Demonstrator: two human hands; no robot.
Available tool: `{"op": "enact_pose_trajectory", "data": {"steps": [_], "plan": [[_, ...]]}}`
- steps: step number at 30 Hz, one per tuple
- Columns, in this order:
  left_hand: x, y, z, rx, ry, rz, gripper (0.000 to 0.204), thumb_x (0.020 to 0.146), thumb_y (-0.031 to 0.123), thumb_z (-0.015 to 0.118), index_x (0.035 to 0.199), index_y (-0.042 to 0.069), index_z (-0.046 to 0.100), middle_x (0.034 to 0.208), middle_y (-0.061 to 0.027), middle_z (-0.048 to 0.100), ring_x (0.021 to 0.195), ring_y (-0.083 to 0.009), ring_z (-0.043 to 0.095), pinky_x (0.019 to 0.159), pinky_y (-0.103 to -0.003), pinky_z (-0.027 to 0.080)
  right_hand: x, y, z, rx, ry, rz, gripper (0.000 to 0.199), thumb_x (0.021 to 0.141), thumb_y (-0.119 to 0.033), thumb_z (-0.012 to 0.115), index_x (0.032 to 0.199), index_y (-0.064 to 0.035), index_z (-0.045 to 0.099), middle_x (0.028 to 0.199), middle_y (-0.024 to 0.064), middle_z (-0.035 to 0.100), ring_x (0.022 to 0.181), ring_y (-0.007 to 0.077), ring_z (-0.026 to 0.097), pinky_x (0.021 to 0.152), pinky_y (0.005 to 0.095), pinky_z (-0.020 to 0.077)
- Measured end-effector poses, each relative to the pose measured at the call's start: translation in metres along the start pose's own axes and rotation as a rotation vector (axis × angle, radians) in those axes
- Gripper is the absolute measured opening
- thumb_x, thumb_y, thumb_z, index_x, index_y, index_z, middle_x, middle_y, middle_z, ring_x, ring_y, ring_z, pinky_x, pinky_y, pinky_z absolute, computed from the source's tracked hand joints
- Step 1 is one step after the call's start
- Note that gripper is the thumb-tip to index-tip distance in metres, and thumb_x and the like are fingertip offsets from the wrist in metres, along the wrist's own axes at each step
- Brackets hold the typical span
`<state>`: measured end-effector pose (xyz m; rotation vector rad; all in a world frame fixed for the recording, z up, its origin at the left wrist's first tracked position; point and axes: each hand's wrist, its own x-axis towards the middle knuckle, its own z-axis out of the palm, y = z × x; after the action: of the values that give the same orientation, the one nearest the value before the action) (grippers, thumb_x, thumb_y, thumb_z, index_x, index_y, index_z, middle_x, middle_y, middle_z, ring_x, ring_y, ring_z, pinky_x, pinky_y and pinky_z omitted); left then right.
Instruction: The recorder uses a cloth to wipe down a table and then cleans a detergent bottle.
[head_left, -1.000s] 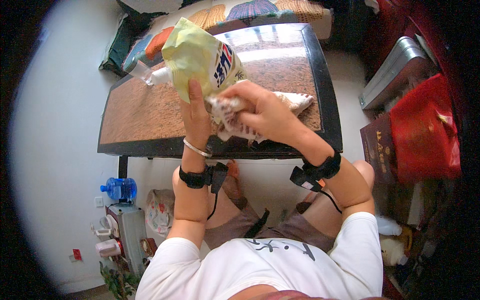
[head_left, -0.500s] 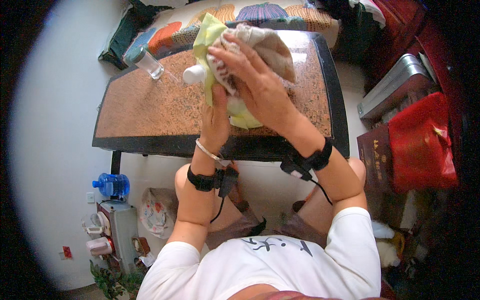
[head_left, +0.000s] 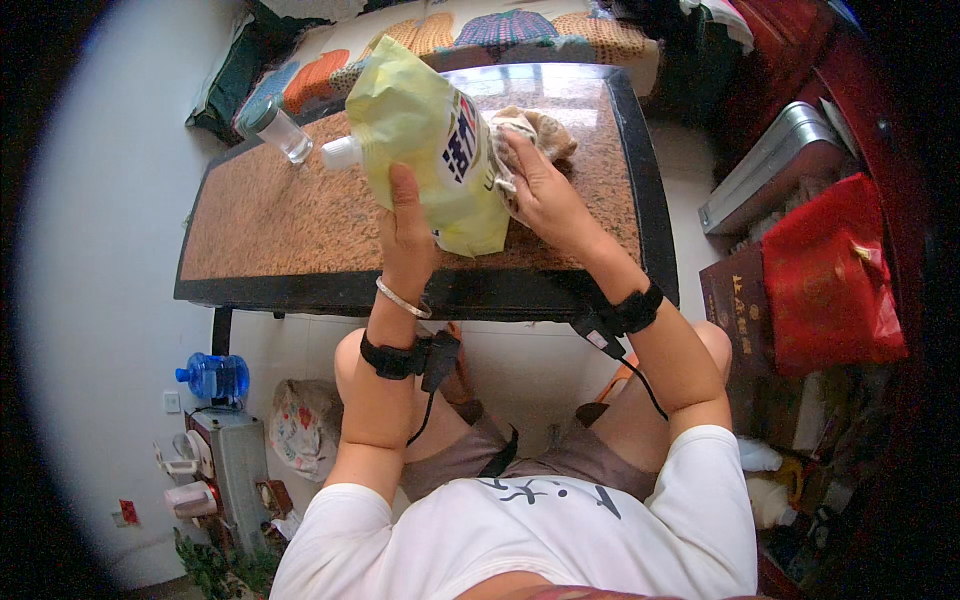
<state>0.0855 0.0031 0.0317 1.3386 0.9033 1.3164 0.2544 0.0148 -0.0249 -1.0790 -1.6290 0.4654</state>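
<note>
A pale yellow refill pouch [head_left: 410, 120] with a white screw cap [head_left: 341, 153] is tilted above the table, its cap pointing left. My left hand [head_left: 405, 225] grips its near edge, thumb on the front and the other fingers hidden behind. A beige, patterned cloth [head_left: 540, 138] is bunched in my right hand [head_left: 540, 190], which presses it against the right end of the pouch. The fingers of that hand are curled over the cloth.
Beneath my hands is a brown speckled table [head_left: 280, 220] with a black frame. A lidded glass jar [head_left: 282, 135] stands at its far left. A patterned sofa cover [head_left: 500, 32] lies beyond. On the right are a red bag [head_left: 830, 270] and a silver case [head_left: 770, 165].
The cloth has slid off the pouch's front toward its right end, uncovering the printed face. The pouch has shifted left, and my right hand has moved lower.
</note>
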Motion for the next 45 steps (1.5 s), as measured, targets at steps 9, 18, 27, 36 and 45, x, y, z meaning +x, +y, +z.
{"op": "enact_pose_trajectory", "data": {"steps": [9,18,27,36,45], "plan": [[0.01,-0.016,-0.001,0.189,0.092,0.214,0.047,0.093,0.039,0.045,0.112,-0.004,0.05,0.101,-0.0098,0.057,0.087,-0.0154,0.054,0.076,-0.028,0.045,-0.021,-0.069,-0.01,0.03,-0.012,0.068,0.053,0.078,0.002,0.049,0.129,-0.0053,0.037,0.112,0.0214,0.052,0.103,0.037,0.051,0.088,0.0398,0.0417],[0.004,-0.011,0.005,0.159,0.126,0.116,0.043,0.095,0.034,0.043,0.109,-0.005,0.051,0.101,-0.0129,0.057,0.088,-0.0181,0.053,0.076,-0.029,0.044,-0.021,-0.08,0.007,-0.121,0.041,-0.187,0.058,0.068,0.004,0.057,0.123,-0.007,0.041,0.119,0.016,0.046,0.103,0.0377,0.045,0.091,0.0424,0.0393],[0.002,-0.009,0.007,0.382,0.159,0.294,0.041,0.095,0.031,0.043,0.109,-0.006,0.051,0.102,-0.0168,0.058,0.09,-0.0226,0.055,0.078,-0.033,0.043,-0.034,-0.06,0.008,-0.221,0.004,-0.029,0.05,0.065,0.004,0.06,0.112,-0.0036,0.042,0.111,0.0165,0.045,0.099,0.0389,0.045,0.086,0.0436,0.0413],[0.008,-0.013,0.009,0.289,0.171,0.244,0.04,0.095,0.031,0.043,0.112,-0.005,0.049,0.104,-0.0135,0.057,0.09,-0.0187,0.054,0.077,-0.029,0.045,-0.019,-0.02,-0.025,-0.203,-0.04,0.064,0.04,0.073,0.002,0.058,0.11,-0.0023,0.044,0.105,0.0175,0.052,0.099,0.0361,0.052,0.084,0.0383,0.0426],[0.037,-0.008,-0.015,0.247,0.114,0.218,0.047,0.094,0.036,0.044,0.118,-0.004,0.046,0.112,-0.0122,0.054,0.096,-0.0171,0.052,0.083,-0.028,0.043,-0.009,-0.013,-0.043,-0.2,-0.024,0.144,0.04,0.079,-0.001,0.056,0.117,-0.0022,0.043,0.109,0.0192,0.054,0.1,0.031,0.055,0.084,0.0362,0.0446]]}}
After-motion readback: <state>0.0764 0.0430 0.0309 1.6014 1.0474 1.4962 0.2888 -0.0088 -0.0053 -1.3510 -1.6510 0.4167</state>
